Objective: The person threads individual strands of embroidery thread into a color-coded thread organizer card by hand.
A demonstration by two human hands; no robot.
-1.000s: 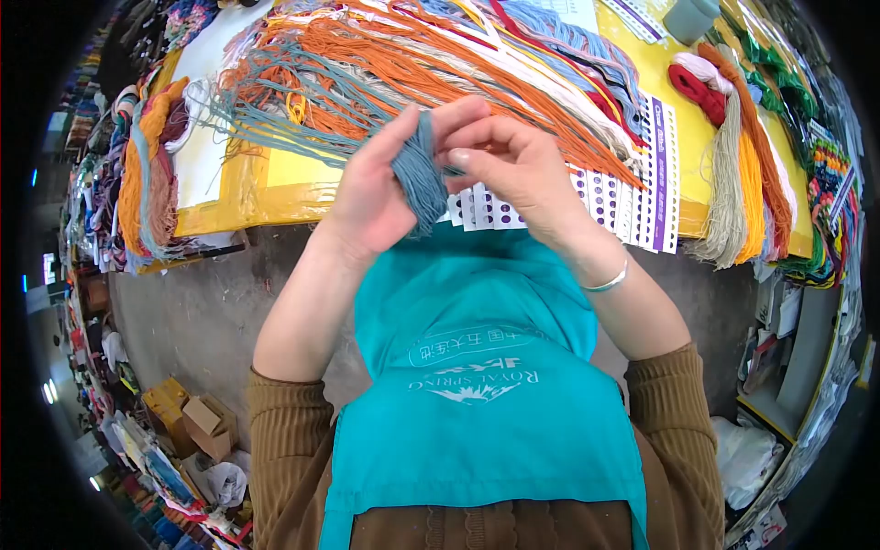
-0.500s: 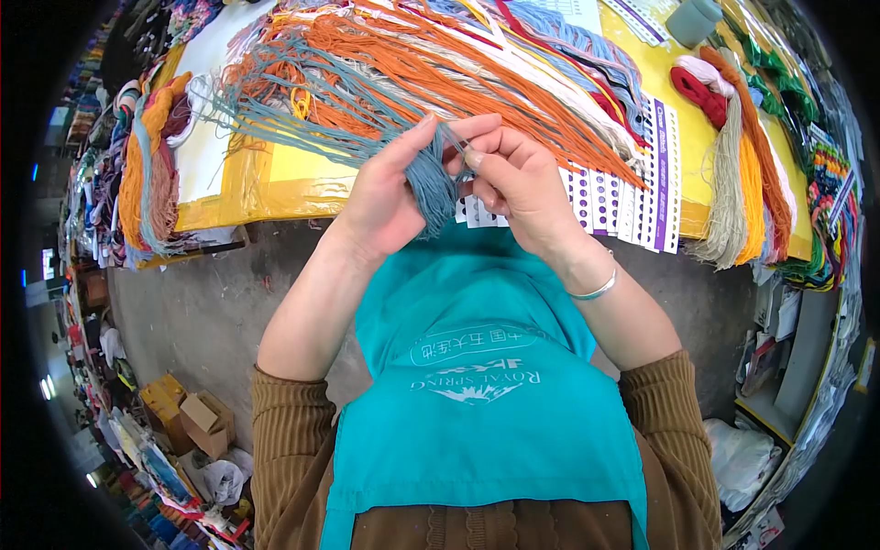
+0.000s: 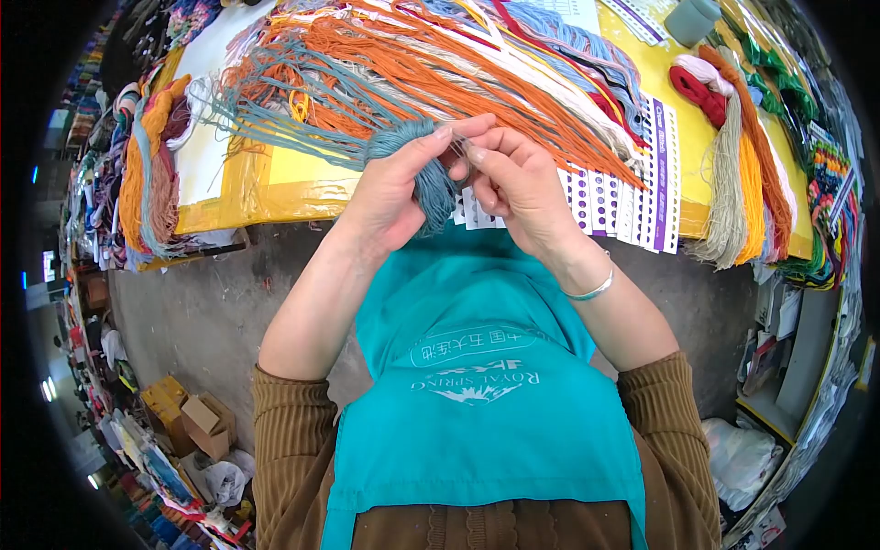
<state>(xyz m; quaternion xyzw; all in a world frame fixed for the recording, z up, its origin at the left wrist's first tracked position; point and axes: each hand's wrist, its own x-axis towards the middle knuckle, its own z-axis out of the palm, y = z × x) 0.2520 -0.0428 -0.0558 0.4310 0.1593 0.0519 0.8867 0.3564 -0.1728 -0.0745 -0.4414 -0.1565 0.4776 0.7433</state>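
Note:
A bundle of teal thread (image 3: 403,139) lies across my left hand (image 3: 394,188), which is closed around it, with its end hanging below the palm. The loose strands fan out to the left over the table. My right hand (image 3: 513,179), with a bracelet at the wrist, pinches a few fine strands against my left fingertips. Long orange threads (image 3: 458,82) lie on the table just beyond both hands. White cards with punched holes (image 3: 658,174) stick out from under the threads to the right.
The yellow-covered table (image 3: 302,188) has its near edge below my hands. Skeins (image 3: 151,174) hang over it at the left, and more skeins (image 3: 733,174) at the right. A grey-green container (image 3: 693,22) stands at the back right. Cardboard boxes (image 3: 207,423) are on the floor.
The teal bundle now bulges higher above my left hand, and my left thumb has shifted over it. My right hand has moved only slightly, still pinching.

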